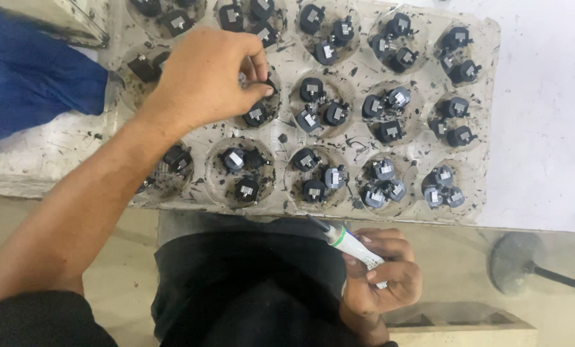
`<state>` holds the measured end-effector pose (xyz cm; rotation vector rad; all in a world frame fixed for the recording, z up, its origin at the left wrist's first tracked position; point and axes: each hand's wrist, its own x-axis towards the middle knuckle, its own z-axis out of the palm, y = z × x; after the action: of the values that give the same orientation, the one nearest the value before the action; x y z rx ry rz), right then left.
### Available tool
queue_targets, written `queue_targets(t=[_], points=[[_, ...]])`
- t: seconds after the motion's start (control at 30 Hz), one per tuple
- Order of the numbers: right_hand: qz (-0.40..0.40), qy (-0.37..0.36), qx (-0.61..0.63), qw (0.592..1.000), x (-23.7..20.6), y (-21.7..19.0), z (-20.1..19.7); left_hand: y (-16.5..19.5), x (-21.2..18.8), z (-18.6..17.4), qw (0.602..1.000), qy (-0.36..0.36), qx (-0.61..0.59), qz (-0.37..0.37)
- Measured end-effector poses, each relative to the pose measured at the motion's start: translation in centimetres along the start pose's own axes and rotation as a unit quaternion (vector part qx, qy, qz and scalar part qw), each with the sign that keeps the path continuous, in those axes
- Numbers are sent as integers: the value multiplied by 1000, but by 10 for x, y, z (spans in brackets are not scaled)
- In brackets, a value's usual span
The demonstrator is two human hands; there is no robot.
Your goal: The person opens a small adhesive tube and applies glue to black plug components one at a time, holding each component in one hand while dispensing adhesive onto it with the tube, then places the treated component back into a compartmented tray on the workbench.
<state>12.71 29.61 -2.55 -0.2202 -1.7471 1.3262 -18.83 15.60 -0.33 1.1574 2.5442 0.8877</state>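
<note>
Head view: the left hand [210,80] pinches a small black component [256,114] in a cup at upper centre of the clear plastic tray [489,128] on the tabletop [544,96]. The right hand [380,270], bottom centre, grips a white-and-green pen tool [348,243]. Cups hold crowded, loose parts; lifting one could snag and spill neighbours.

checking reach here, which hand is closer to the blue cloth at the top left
Left. The left hand is over the clear tray, pinching a small black part just right of the blue cloth. The right hand holds a pen-like tool below the tray, far off.
</note>
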Motion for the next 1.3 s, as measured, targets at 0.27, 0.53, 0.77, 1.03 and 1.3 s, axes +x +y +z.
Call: queue_targets(t=[0.27,0.53,0.77,1.03,1.3], points=[[-6,-3,19,1000,-6,0,-2,14,28,34,995,75,57,-22],[6,86,85,993,-10,13,-9,45,-45,14,960,258,-112,-3],[76,68,116,988,-9,16,-7,80,-123,55,716,201,-663,-88],[-36,34,42,998,-19,13,0,96,-155,84,724,154,-666,-92],[-89,4,-44,995,-14,7,1,100,-161,79,771,165,-612,-65]])
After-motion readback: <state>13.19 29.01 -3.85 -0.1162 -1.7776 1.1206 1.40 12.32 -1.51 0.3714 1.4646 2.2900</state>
